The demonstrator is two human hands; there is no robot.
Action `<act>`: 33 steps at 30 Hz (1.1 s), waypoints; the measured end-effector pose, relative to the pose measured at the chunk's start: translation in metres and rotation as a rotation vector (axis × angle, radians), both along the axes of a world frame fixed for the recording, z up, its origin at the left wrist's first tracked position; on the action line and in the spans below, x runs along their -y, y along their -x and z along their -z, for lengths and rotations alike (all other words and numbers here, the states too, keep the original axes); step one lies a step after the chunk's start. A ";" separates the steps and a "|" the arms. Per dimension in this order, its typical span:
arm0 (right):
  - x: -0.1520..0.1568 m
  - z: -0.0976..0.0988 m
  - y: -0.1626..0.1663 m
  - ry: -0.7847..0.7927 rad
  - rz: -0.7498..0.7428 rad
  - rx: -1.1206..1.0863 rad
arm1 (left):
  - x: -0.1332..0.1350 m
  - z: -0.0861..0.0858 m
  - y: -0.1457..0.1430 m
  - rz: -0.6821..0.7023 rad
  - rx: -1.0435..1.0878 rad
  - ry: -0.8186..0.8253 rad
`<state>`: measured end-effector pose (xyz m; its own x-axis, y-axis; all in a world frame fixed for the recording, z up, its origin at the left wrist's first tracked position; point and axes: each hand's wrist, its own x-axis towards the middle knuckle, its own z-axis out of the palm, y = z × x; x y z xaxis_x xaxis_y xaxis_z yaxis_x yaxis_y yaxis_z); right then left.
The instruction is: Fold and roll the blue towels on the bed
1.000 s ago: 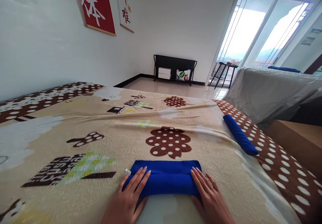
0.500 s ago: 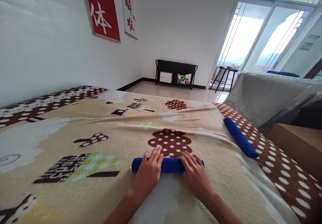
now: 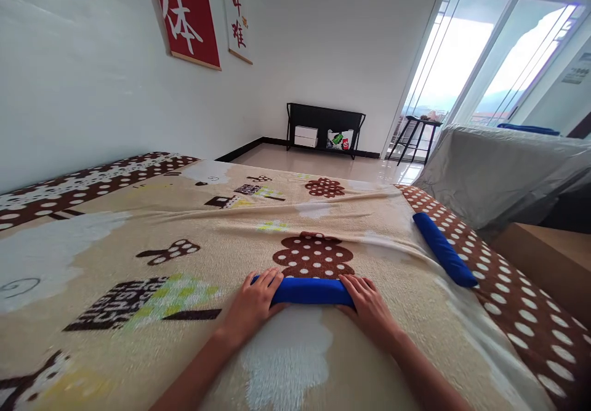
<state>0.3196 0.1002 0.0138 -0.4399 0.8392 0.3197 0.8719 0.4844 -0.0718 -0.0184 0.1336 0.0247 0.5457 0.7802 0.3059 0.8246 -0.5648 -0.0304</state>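
Rolled blue towel (image 3: 312, 290) lies crosswise on the patterned blanket (image 3: 138, 232), just below a brown dotted tree print (image 3: 313, 255). Left hand (image 3: 253, 303) is curled over the roll's left end, fingers bent around it and gripping. Right hand (image 3: 368, 303) wraps the right end the same way, palm down. Well off to the right, a second blue towel roll (image 3: 444, 249) rests on the blanket's brown dotted border.

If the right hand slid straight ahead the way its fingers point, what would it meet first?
The right hand already rests on the rolled blue towel; beyond it, probably only the brown dotted patch of the blanket.
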 end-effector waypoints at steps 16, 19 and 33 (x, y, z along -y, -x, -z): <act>0.058 -0.124 -0.030 0.098 -0.130 0.049 | 0.046 -0.069 0.018 0.164 0.032 0.034; 0.078 -0.077 -0.027 0.123 -0.141 0.026 | 0.066 -0.031 0.023 0.200 0.057 -0.041; 0.048 -0.221 -0.076 0.209 -0.058 -0.065 | 0.090 0.015 -0.047 0.240 0.352 0.107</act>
<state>0.3960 0.0522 0.2348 -0.4737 0.8639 0.1709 0.8332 0.5025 -0.2308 0.0281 0.0434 0.0099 0.5925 0.6814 0.4297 0.6191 -0.7264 0.2983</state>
